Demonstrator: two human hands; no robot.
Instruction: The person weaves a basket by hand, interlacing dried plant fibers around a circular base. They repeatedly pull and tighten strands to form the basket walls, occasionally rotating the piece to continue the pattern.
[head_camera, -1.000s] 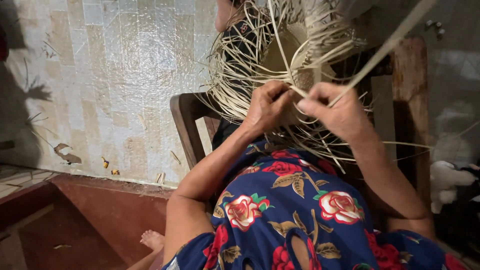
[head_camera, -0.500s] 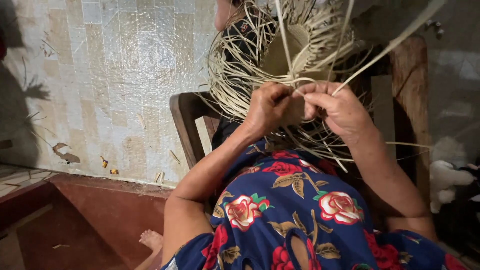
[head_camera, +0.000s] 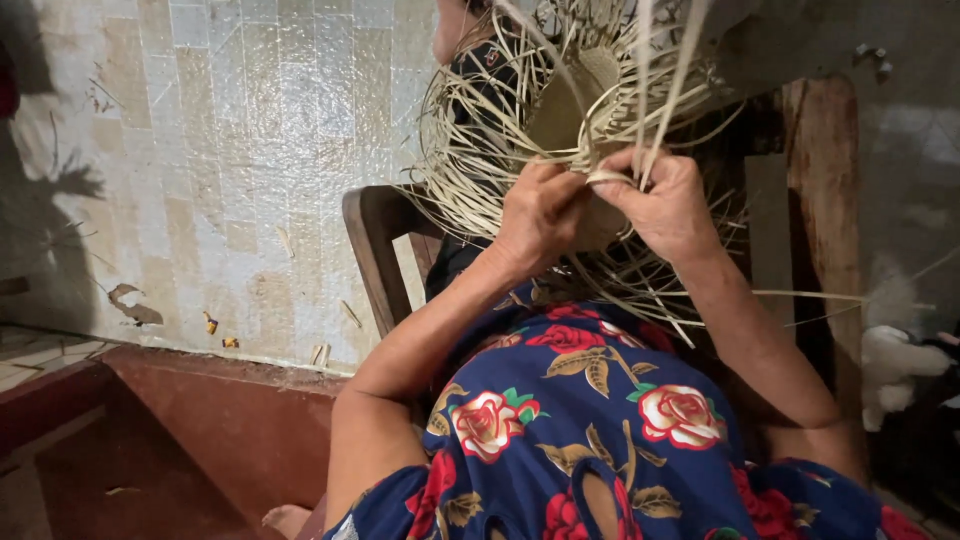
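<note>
I hold a half-woven basket of pale straw strips (head_camera: 560, 110) up in front of me, with many loose strands fanning out around it. My left hand (head_camera: 535, 215) grips the woven part from the left. My right hand (head_camera: 665, 205) pinches a few long strips (head_camera: 655, 70) that rise straight up out of the frame. The two hands sit close together at the basket's lower edge. Below them is my lap in a blue dress with red roses (head_camera: 600, 420).
A dark wooden chair (head_camera: 375, 250) stands just behind the basket, and a person in dark clothing (head_camera: 480, 70) is partly hidden by the straw. A pale tiled floor (head_camera: 200, 150) with scattered straw scraps lies left. A reddish step (head_camera: 180, 420) runs below, a wooden post (head_camera: 820, 200) stands at the right.
The long strips in my right hand have swung from slanting up-right to nearly vertical. Both hands have shifted slightly along the basket's edge as the weave turned.
</note>
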